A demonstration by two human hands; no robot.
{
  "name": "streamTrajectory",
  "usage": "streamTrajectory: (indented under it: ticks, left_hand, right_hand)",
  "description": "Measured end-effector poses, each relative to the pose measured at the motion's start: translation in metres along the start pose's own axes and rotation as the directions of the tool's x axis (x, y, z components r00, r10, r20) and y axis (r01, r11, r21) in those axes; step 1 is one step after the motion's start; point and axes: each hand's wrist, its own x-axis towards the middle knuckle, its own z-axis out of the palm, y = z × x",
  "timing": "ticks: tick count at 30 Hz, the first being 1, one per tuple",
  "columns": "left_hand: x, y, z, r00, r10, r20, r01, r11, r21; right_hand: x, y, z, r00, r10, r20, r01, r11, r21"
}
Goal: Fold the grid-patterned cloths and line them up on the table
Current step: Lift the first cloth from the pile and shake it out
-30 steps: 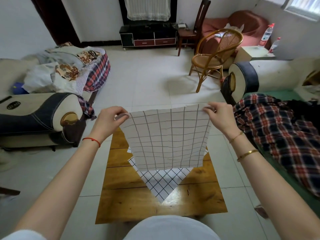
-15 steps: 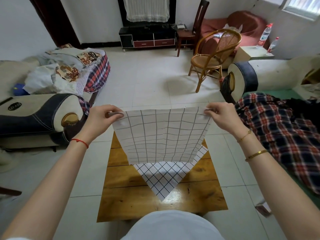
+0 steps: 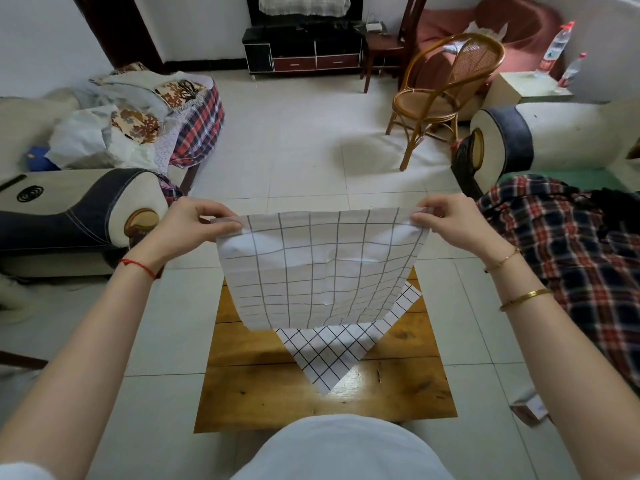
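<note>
A white cloth with a dark grid point(image 3: 320, 268) hangs in the air above the wooden table point(image 3: 259, 386), stretched flat between both hands. My left hand point(image 3: 188, 223) pinches its top left corner and my right hand point(image 3: 450, 220) pinches its top right corner. Under it, a second grid-patterned cloth point(image 3: 332, 355) lies spread on the table, turned diagonally with one corner pointing toward me. The held cloth hides the far part of the table and most of the lying cloth.
A sofa armrest point(image 3: 79, 209) stands at the left and a plaid blanket point(image 3: 571, 258) covers the sofa at the right. A rattan chair point(image 3: 446, 95) stands on the tiled floor beyond the table. The table's near half shows bare wood.
The held cloth has been raised slightly and pulled flatter between the hands. The hands stay at its top corners, and the cloth on the table has not moved.
</note>
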Motion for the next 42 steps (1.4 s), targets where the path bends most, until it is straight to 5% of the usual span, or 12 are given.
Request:
streamTrajectory:
  ticks: [19, 34, 42]
  left_hand:
    - [0.108, -0.156, 0.098, 0.97, -0.223, -0.097, 0.228, 0.972, 0.048]
    - [0.105, -0.203, 0.121, 0.954, -0.287, -0.09, 0.292, 0.955, 0.052]
    - [0.076, -0.223, 0.135, 0.931, -0.364, 0.025, 0.36, 0.929, 0.089]
  right_hand:
    - [0.11, 0.119, 0.155, 0.932, 0.361, -0.012, -0.362, 0.932, -0.006]
    - [0.105, 0.15, 0.211, 0.947, 0.317, -0.056, -0.319, 0.947, -0.034]
    - [0.069, 0.151, 0.224, 0.938, 0.342, 0.054, -0.344, 0.939, 0.031]
